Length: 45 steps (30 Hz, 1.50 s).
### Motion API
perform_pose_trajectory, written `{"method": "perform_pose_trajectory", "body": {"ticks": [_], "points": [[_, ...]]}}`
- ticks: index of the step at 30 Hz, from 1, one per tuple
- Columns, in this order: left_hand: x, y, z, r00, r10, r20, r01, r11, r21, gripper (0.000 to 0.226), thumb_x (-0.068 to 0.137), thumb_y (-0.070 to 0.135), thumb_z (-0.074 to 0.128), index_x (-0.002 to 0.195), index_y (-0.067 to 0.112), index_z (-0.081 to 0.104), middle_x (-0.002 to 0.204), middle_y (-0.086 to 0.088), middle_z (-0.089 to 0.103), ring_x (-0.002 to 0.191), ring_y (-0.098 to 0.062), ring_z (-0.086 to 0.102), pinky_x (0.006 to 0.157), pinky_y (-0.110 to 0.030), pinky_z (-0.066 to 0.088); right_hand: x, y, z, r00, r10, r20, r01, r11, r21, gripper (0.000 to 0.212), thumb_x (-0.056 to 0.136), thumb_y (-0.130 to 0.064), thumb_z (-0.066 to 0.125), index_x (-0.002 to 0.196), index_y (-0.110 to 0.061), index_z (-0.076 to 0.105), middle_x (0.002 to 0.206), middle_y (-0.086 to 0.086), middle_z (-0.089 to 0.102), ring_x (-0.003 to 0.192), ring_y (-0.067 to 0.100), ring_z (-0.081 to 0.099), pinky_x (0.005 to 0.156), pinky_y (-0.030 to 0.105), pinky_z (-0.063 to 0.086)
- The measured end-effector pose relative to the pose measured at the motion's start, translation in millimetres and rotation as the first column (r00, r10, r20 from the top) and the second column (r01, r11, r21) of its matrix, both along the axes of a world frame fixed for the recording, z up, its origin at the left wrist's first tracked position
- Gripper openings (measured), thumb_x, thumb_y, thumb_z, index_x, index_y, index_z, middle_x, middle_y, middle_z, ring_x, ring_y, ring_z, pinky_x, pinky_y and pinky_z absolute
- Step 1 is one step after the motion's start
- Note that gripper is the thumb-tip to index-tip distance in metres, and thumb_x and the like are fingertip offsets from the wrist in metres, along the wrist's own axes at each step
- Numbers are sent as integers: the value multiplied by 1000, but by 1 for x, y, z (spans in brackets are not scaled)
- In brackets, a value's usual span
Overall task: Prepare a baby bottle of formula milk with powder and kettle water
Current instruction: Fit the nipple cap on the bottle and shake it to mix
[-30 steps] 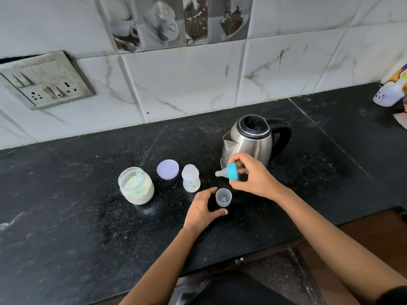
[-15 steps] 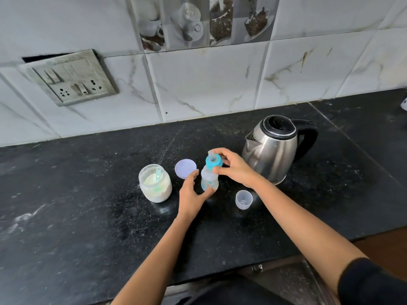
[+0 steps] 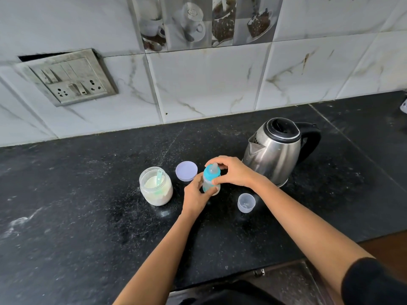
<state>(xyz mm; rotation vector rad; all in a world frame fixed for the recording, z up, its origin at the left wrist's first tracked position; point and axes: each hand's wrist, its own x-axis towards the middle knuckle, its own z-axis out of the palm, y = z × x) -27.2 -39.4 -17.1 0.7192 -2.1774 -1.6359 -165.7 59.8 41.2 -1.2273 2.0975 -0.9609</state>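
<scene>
A small baby bottle (image 3: 209, 186) stands upright on the black counter (image 3: 88, 216), with its blue teat collar (image 3: 211, 172) on top. My left hand (image 3: 195, 198) grips the bottle's body from the near left. My right hand (image 3: 231, 172) curls its fingers round the blue collar from the right. An open jar of white formula powder (image 3: 156, 186) with a pale scoop in it stands to the left. The steel kettle (image 3: 276, 150), lid closed, stands right behind my right hand.
The jar's lilac lid (image 3: 186, 171) lies flat between the jar and the bottle. A clear bottle cap (image 3: 246, 202) sits mouth up under my right forearm. A switch and socket plate (image 3: 70, 78) is on the tiled wall. The counter's front edge runs below my arms.
My right hand brought the blue teat collar from beside the kettle onto the bottle. My left hand left the clear cap and took hold of the bottle's body.
</scene>
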Motion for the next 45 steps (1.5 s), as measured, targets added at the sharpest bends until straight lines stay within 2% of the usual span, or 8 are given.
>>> {"method": "perform_pose_trajectory", "body": {"ticks": [7, 14, 19, 23, 26, 32, 38, 45], "points": [[0, -3, -2, 1000, -26, 3, 26, 1000, -16, 53, 78, 19, 77, 126, 20, 55, 116, 10, 63, 101, 1, 61, 65, -5, 46, -7, -12, 20, 995, 101, -22, -97, 984, 151, 48, 69, -12, 80, 114, -20, 65, 108, -5, 61, 104, 13, 60, 91, 33, 53], [0, -4, -3, 999, -32, 8, 32, 999, -15, 53, 80, 19, 75, 128, 22, 52, 116, 15, 58, 99, 5, 57, 61, -2, 43, 1, -5, 1, 996, -69, -58, 70, 997, 23, 50, 64, -21, 86, 110, -23, 67, 105, -9, 67, 97, 7, 63, 87, 33, 56], [-1, -6, -9, 999, -38, 9, 38, 999, -12, 56, 78, 21, 76, 129, 20, 52, 120, 14, 59, 108, 1, 57, 78, -1, 42, 1, 1, -4, 999, -39, 13, 39, 999, -27, 52, 71, -16, 82, 120, -21, 64, 116, -7, 65, 108, 7, 61, 95, 32, 52], [-3, -10, -14, 998, -55, 20, 55, 998, -18, 59, 77, 23, 78, 129, 20, 53, 124, 11, 60, 111, 1, 57, 96, -13, 43, -6, 2, 2, 991, 43, 128, -46, 999, 17, 54, 75, -6, 77, 124, -19, 61, 124, -5, 62, 117, 10, 58, 101, 33, 48], [-2, -10, -12, 997, -56, 45, 57, 998, -20, 60, 77, 22, 77, 131, 20, 50, 122, 15, 57, 111, 0, 55, 85, -1, 40, -10, 0, 6, 984, 93, 152, -100, 994, 43, 55, 76, -2, 75, 126, -19, 60, 126, -5, 61, 119, 9, 56, 102, 32, 48], [-3, -9, -9, 998, -47, 40, 47, 999, -13, 57, 76, 20, 78, 127, 19, 53, 116, 16, 58, 99, 11, 54, 79, 2, 38, -2, -2, 4, 1000, 9, 28, -9, 1000, 28, 51, 67, -13, 84, 114, -20, 65, 111, -8, 65, 105, 8, 61, 92, 26, 52], [-3, -9, -14, 999, -45, 30, 46, 999, -22, 56, 76, 22, 79, 127, 19, 55, 120, 13, 63, 107, 6, 57, 93, -10, 44, 24, -4, -12, 957, -275, -90, 268, 960, -84, 48, 63, -26, 88, 104, -19, 64, 102, -9, 66, 87, 4, 60, 77, 19, 49], [-2, -11, -8, 996, -76, 40, 77, 997, -24, 54, 78, 19, 76, 126, 21, 53, 113, 17, 58, 97, 10, 56, 65, 0, 42, 9, 0, -1, 993, -47, -109, 48, 999, 5, 49, 73, -20, 81, 117, -21, 62, 113, -9, 64, 103, 6, 59, 87, 21, 49]]}}
